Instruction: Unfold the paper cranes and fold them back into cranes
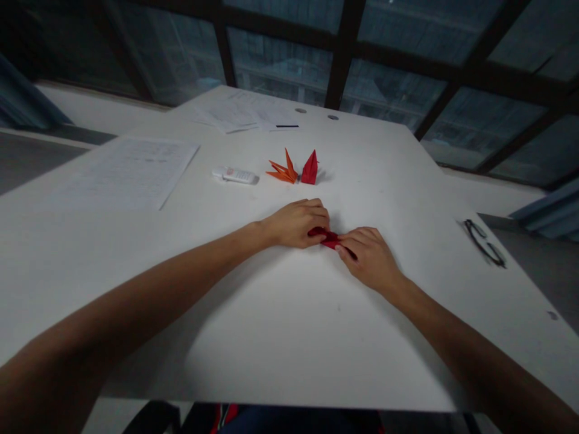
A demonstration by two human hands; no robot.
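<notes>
Both hands are down on the white desk [280,337], meeting over a small piece of red folded paper [326,237] that lies flat at the middle of the surface. The left hand [296,223] covers the paper's near-left end, fingers together and pressed onto it; the right hand [368,253] pins the other end, its fingers closed down on the paper with a dark red edge showing under them. How many layers are folded is hidden under the hands. To crease well here, it looks wise to keep one hand anchoring while the other runs firmly along the edge, corners lined up first. Beyond the hands stand an orange paper crane [283,169] and a red folded figure [310,169], just beside each other and well apart from the work. A white tube [235,175] lies to their left, printed sheets [131,172] farther left, more papers [239,111] and a black pen [287,126] at the far edge. Dark spectacles [484,242] rest off to the right. Nothing crowds the hands.
</notes>
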